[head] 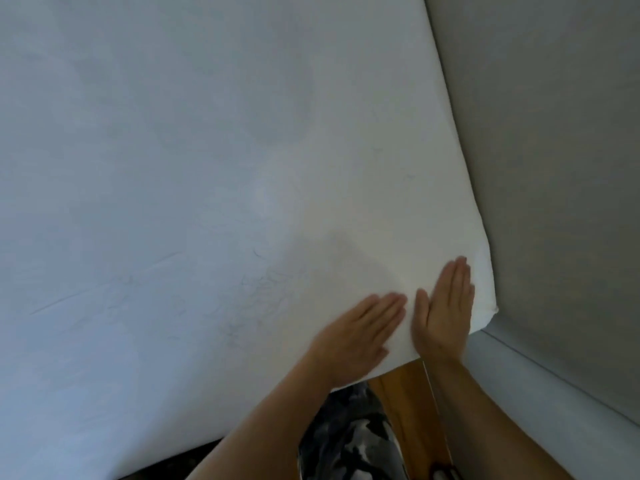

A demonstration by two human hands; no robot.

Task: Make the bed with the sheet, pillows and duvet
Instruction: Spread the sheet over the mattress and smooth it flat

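Note:
A white sheet (214,188) covers the mattress and fills most of the view, with faint creases near its lower middle. My left hand (356,332) lies flat on the sheet near the bed's near corner, fingers straight and together. My right hand (445,306) also presses flat on the sheet, right beside the corner edge, its fingers pointing away from me. Neither hand holds anything. No pillows or duvet are in view.
A grey wall (554,168) runs along the bed's right side, with a pale skirting board (554,386) below it. A strip of wooden floor (405,400) shows between bed and wall. My patterned trouser leg (349,438) is at the bottom.

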